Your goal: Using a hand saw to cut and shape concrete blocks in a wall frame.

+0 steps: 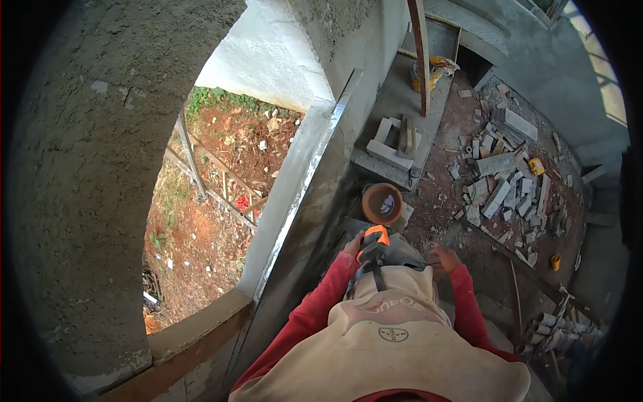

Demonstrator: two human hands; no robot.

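Note:
My left hand (353, 244) is closed at my waist, at the edge of a dark flat plate-like tool (352, 226); its grip is partly hidden. Right beside it, an orange-and-black device (375, 240) hangs at my front on a dark strap. My right hand (445, 257) hovers by my right thigh, fingers loosely bent and apart, with nothing visible in them. Just beyond my knees stands a round brown bucket (365, 201) with dark liquid inside that reflects light. To my left, a metal straightedge (315, 157) runs along the edge of the window opening.
Rough plastered wall (100, 167) fills the far left, and red soil with wooden poles (221, 194) shows through the opening. Concrete blocks (392, 153) sit on a ledge ahead. Broken rubble (509, 181) covers the floor at right. Several pipes (546, 329) lie at lower right.

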